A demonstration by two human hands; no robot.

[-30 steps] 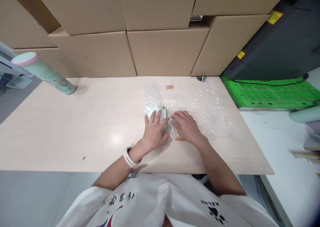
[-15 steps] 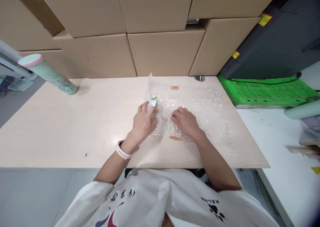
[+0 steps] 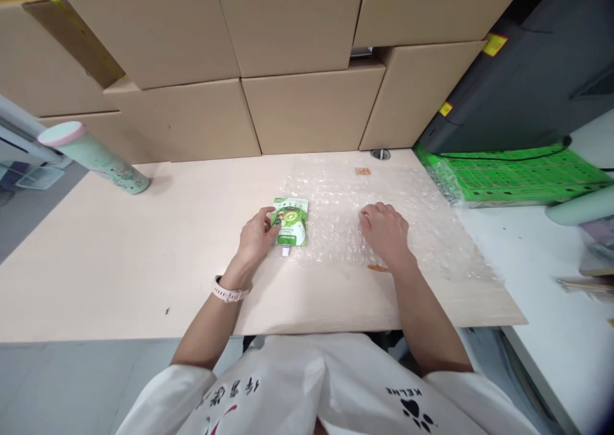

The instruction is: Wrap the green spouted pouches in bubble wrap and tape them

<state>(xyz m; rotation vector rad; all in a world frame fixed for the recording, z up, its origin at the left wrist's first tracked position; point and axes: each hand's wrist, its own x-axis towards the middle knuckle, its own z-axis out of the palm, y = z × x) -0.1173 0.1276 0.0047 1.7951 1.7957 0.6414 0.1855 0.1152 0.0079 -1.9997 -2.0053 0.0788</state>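
A green and white spouted pouch (image 3: 290, 220) lies on the left edge of a clear bubble wrap sheet (image 3: 422, 224) spread over the pale wooden table (image 3: 144, 249). My left hand (image 3: 255, 238) holds the pouch by its left side, fingers curled on it. My right hand (image 3: 385, 233) rests palm down on the bubble wrap to the right, fingers bent and pressing the sheet. A white watch sits on my left wrist.
Cardboard boxes (image 3: 311, 109) are stacked along the back of the table. A mint green bottle (image 3: 93, 158) with a pink cap lies at the back left. A green crate (image 3: 513, 176) under a dark case stands to the right. Small orange tape bits (image 3: 363, 171) stick to the wrap.
The bubble wrap flap that covered the pouch has been opened out flat. The pouch now lies face up and uncovered, and my right hand has moved right on the sheet.
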